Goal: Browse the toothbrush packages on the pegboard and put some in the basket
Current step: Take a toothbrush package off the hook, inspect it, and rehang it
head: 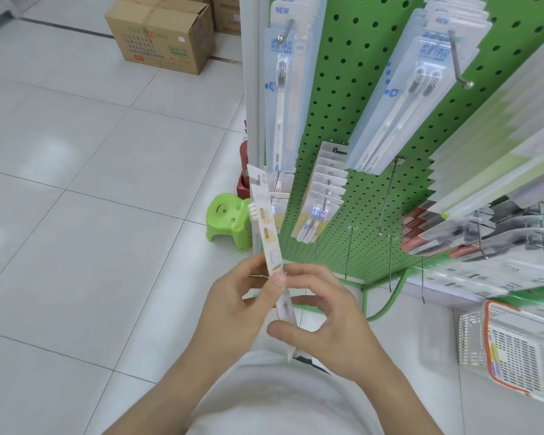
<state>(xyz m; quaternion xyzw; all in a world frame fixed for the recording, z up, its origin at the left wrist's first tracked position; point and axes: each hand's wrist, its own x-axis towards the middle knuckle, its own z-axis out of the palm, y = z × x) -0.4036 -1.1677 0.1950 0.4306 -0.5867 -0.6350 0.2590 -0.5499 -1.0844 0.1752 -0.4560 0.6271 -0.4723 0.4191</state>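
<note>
Both hands (233, 306) pinch a toothbrush package (266, 227) (hanging packs (285, 58) read "NEW").

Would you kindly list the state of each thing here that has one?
Package: off its hook, held edge-on by both hands.
Left hand: pinching the package.
Right hand: pinching its lower part.
Basket: on the floor.
Box: taped shut.

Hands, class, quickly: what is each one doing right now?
Left hand: holds the toothbrush package, thumb and fingers pinching it.
Right hand: holds the same package lower down, thumb pressed on it.
</note>
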